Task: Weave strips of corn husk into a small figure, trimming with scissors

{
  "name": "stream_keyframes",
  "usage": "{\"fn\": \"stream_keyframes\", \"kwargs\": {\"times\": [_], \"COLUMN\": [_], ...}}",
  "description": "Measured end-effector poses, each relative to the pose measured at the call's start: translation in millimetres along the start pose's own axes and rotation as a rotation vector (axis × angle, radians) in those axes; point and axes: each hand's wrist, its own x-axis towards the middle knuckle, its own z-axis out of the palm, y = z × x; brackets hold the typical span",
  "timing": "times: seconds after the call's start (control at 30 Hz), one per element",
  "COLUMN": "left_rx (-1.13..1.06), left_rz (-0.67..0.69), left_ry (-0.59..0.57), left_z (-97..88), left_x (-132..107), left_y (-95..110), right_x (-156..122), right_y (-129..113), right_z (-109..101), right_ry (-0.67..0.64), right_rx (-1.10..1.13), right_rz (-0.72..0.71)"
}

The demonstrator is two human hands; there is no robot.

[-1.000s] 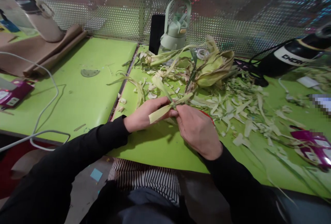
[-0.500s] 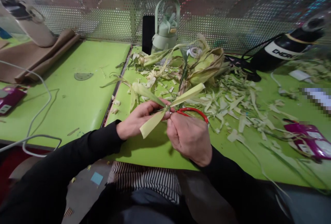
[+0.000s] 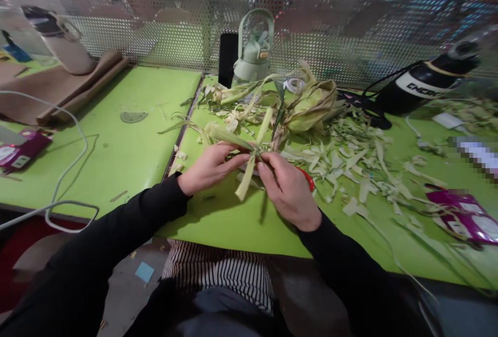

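My left hand [image 3: 208, 168] and my right hand [image 3: 288, 189] meet above the green table [image 3: 229, 217], both pinching crossed strips of pale corn husk [image 3: 252, 152] at their crossing point. One strip hangs down toward me, another points up and away, a third runs left. Red-handled scissors [image 3: 307, 178] lie on the table partly hidden behind my right hand. A heap of corn husks [image 3: 311, 103] sits just beyond my hands.
Several cut husk scraps [image 3: 361, 160] litter the table to the right. A pale green bottle [image 3: 254, 49] and a black phone [image 3: 227, 59] stand against the perforated screen. A black bottle [image 3: 424, 85] lies at the right, purple packets [image 3: 467, 215] near it, a white cable [image 3: 66, 171] at the left.
The husk strips have turned in my fingers: the lower strip now hangs straighter down and the right one points upward. My hands stayed together, shifted slightly right.
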Motion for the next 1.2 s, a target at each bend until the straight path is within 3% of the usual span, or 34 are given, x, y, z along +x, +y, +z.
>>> {"fn": "stream_keyframes", "kwargs": {"times": [0.1,0.2,0.3,0.47,0.7,0.9,1.07,1.2], "left_rx": [-0.017,-0.126,-0.259,-0.236,-0.133,-0.101,-0.141,-0.149], "left_rz": [-0.027,-0.064,-0.113,-0.150,-0.037,-0.035,-0.090,0.008], "left_ry": [-0.004,-0.095,-0.176,-0.253,-0.344,-0.436,-0.342,-0.339], "left_z": [0.6,-0.6,-3.4,-4.1,0.0,2.8,7.8,8.4], "left_x": [0,0,-1,-4,-8,-12,-11,-11], "left_y": [2,4,7,16,26,26,22,22], "right_x": [1,1,2,3,-1,-1,-5,-7], "right_y": [-1,1,3,3,1,-2,-1,-6], "right_z": [-2,-3,-3,-1,-4,-11,-7,-3], "right_ry": [-0.033,0.005,-0.040,-0.093,-0.043,-0.099,-0.152,-0.159], "right_rx": [0.218,0.497,0.789,1.020,0.872,0.522,0.496,0.599], "right_rz": [0.139,0.241,0.347,0.413,0.275,0.003,0.098,0.131]}}
